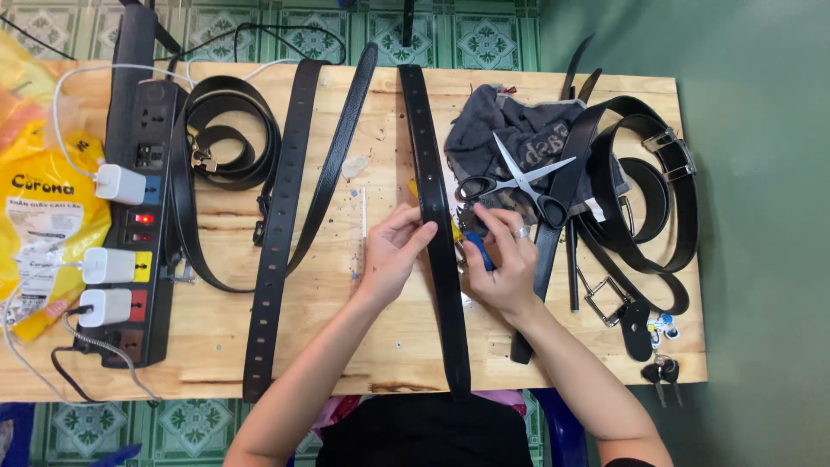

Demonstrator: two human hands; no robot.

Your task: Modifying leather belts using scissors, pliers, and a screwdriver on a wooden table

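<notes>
Presently we find our left hand (391, 251) and right hand (504, 259) at work on a black belt (437, 216) that lies straight along the middle of the wooden table (363, 337), running from twelve o'clock down to six o'clock and over the near edge. Our left fingers are closed on the belt's left edge, thumb and forefinger pinching it just above mid-length. Our right hand, at three o'clock of that pinch and just beside the belt, is closed around a small blue-handled tool (480, 249); its working end is hidden, so we cannot tell its kind. A ring shows on one right finger. Scissors (514, 183) lie open at one o'clock of the hands, resting on a grey cloth (510, 125). Beyond these, at three o'clock, several coiled belts (657, 199) with metal buckles lie in a heap, and a set of keys (661, 370) sits at the table's near right corner. At nine o'clock of the hands two more straps (281, 225) lie lengthwise, with a further coiled belt (229, 143) at ten o'clock. A black power strip (143, 156) with white chargers plugged in lies along the left edge, and a yellow bag (43, 199) lies beside it.
</notes>
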